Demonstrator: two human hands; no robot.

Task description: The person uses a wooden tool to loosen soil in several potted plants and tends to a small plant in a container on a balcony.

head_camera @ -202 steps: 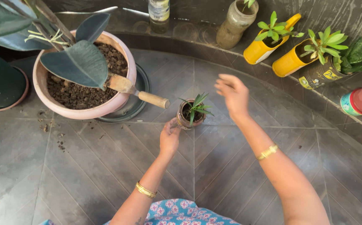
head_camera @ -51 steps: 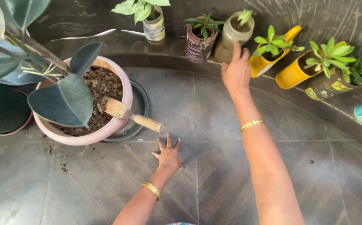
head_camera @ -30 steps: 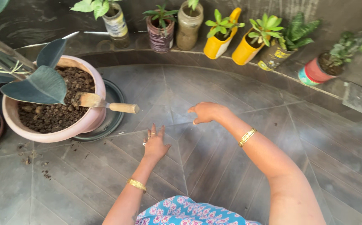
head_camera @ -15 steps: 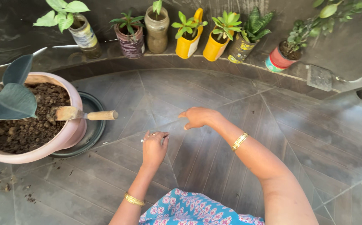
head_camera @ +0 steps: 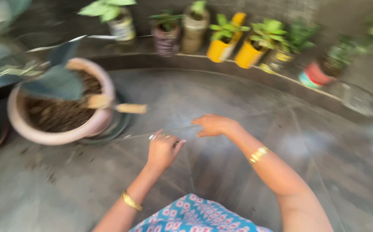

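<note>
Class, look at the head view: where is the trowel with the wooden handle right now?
The trowel sits left of centre, blade in the soil of the big pink pot, handle jutting right over the rim, above the left hand.

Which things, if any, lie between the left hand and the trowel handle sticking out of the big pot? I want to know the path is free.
Nothing visible does. Only bare floor tile lies between the left hand and the trowel handle, though the picture is blurred.
</note>
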